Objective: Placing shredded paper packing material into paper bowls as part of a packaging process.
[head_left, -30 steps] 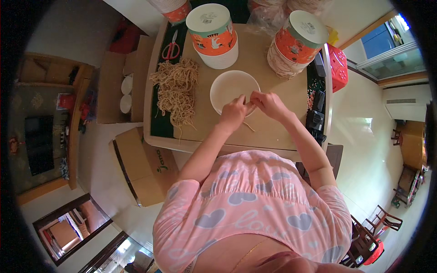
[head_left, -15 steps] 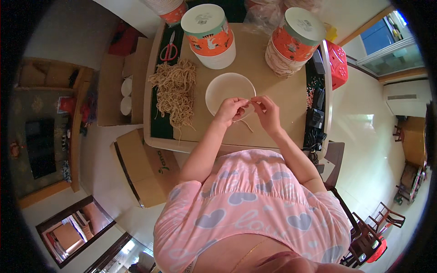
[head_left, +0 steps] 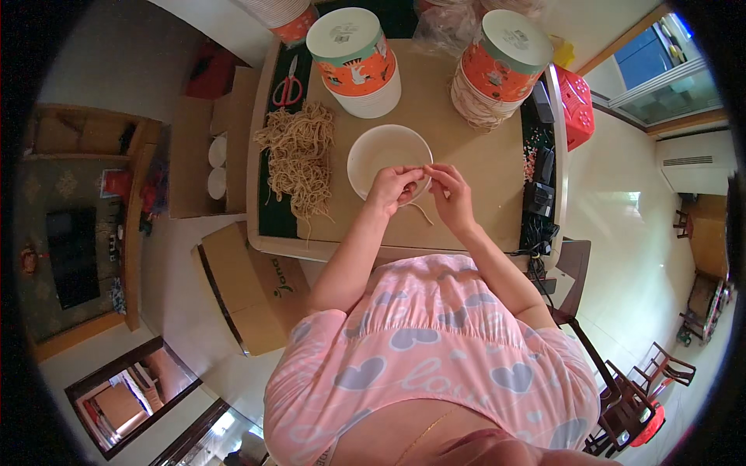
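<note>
Clock centred on the round white open bowl [head_left: 377, 147] in front of me, twelve at the far side. My left hand [head_left: 395, 188] is at six, over the bowl's near wall; my right hand [head_left: 451, 196] is at four. Thumb and fingers of each are pinched together, and the two sets of fingertips meet at the rim between three and four. A thin tan strand of twine [head_left: 423, 216] lies on the brown tabletop [head_left: 474, 171] at five, just below the left hand. Containers: bowl stands mouth up, pale inner wall showing. Between eleven and twelve, a tall stack of nested orange, green and white printed paper tubs [head_left: 357, 66], bases up; between one and two, a similar printed tub stack [head_left: 505, 70] with twine around its lower white part. Off the table at nine, an open brown cardboard carton [head_left: 189, 155] contains round white pieces [head_left: 217, 183]. Also at nine, on the table, a tangled heap of tan twine [head_left: 299, 159]; red-handled scissors [head_left: 288, 89] at ten. Hard to make out: anything between my fingertips is too small to tell, and the strand's upper end is lost under the left hand. Another tub stack [head_left: 295, 27] at eleven is cut off by the upper edge.
</note>
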{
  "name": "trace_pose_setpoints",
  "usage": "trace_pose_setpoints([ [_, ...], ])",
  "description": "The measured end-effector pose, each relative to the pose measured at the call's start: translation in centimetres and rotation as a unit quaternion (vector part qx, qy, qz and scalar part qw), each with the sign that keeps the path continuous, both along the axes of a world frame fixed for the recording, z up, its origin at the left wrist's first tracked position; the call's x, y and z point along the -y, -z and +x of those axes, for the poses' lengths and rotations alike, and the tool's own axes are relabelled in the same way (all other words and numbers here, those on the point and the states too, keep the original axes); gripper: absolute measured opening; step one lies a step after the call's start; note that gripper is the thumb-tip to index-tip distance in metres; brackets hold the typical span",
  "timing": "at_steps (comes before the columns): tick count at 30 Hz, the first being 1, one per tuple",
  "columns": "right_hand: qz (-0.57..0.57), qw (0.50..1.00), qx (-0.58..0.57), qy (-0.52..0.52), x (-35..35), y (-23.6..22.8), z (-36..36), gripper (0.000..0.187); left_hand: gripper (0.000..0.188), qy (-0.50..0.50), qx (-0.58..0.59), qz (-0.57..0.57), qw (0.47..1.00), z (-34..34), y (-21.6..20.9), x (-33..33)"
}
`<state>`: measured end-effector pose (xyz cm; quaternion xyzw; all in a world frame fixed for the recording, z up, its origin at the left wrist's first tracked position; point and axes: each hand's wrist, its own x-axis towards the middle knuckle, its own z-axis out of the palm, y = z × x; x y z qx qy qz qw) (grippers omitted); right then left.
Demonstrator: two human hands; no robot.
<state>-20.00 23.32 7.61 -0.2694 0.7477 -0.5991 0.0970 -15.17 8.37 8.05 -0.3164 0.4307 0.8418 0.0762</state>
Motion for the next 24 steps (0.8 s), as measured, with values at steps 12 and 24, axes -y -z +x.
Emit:
trace_pose_setpoints([
  [12, 0.037, 0.988, 0.142, -0.047, 0.3, -0.7, -2.2, 0.009, 0.011, 0.039, -0.024, -0.192, 0.980, 0.7, 0.4, -0.1],
  [24, 0.072, 0.994, 0.075, -0.033, 0.5, -0.6, -2.4, 0.007, 0.010, 0.036, -0.023, -0.206, 0.978, 0.2, -0.5, -0.4],
])
